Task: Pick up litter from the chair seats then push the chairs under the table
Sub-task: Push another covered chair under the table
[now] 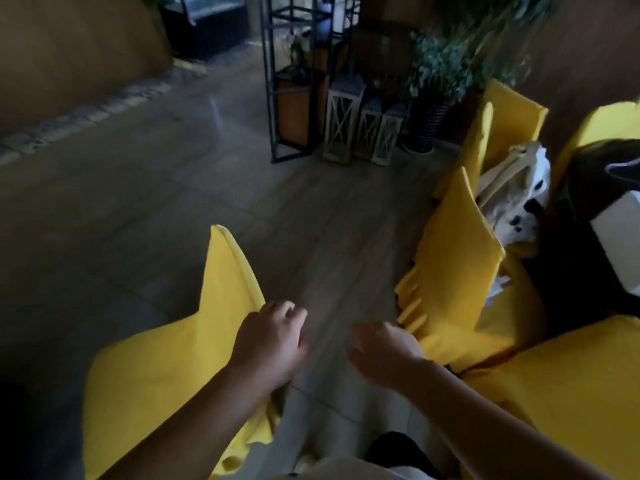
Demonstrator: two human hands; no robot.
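Chairs in bright yellow ruffled covers | left chair (166,368) by left hand (268,344), fingers loosely curled, holding nothing | right chair (457,271) beside right hand (382,351), likewise slack | white scraps (498,285) on its seat | blurred floor (173,202) between.

Dim room, grey tiled floor (173,209).
Black metal shelf frame (277,81), white wooden lanterns (343,123), leafy green potted plant (443,67), brown wall (69,46).

Both forearms are bare, with no sleeves in sight. The left hand (268,344) and right hand (384,353) wear no gloves or rings.
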